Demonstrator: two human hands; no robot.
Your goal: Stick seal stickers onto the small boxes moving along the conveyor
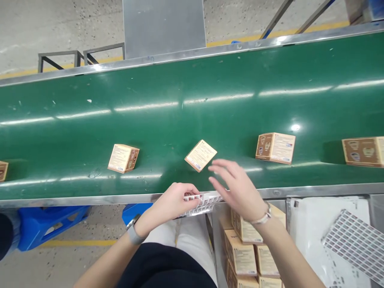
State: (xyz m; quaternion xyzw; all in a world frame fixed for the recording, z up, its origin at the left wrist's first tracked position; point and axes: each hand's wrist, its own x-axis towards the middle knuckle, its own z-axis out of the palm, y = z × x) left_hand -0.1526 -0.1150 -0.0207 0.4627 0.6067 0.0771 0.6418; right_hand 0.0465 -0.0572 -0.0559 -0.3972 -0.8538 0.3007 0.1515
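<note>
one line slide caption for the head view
Left hand holds a sticker sheet; right hand hovers near a box on the green conveyor.

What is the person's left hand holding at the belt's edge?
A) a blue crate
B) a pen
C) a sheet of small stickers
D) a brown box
C: the left hand pinches a sheet of small stickers, while the boxes lie apart on the green belt.

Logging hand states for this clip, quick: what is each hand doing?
Left hand: closed on the sticker sheet.
Right hand: open, fingers spread, holding nothing, above the sheet.
</note>
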